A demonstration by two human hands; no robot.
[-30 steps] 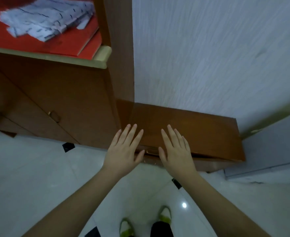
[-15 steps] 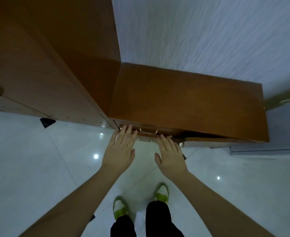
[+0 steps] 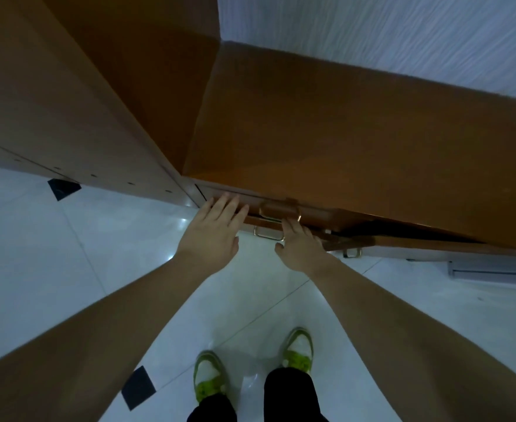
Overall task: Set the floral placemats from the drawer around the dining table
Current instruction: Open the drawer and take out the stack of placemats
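A low brown wooden cabinet [image 3: 357, 141] stands against the wall, seen from above. Its drawers [image 3: 311, 213] show only as thin front edges with brass handles [image 3: 279, 208]. My left hand [image 3: 212, 236] reaches toward the left end of the top drawer front, fingers straight and spread. My right hand [image 3: 300, 246] is at the drawer fronts just below the upper brass handle, its fingertips against the wood; a lower handle [image 3: 268, 234] sits between my hands. No placemats are visible.
A taller wooden cupboard [image 3: 77, 95] stands to the left, joined to the low cabinet. White tiled floor [image 3: 68, 269] with small black inlays lies below. My feet in green-and-white shoes [image 3: 253, 370] stand on it. A grey wall is behind.
The view has tilted further down and closer to the low cabinet. Both hands have moved forward to the drawer fronts, the right one up to the handles.
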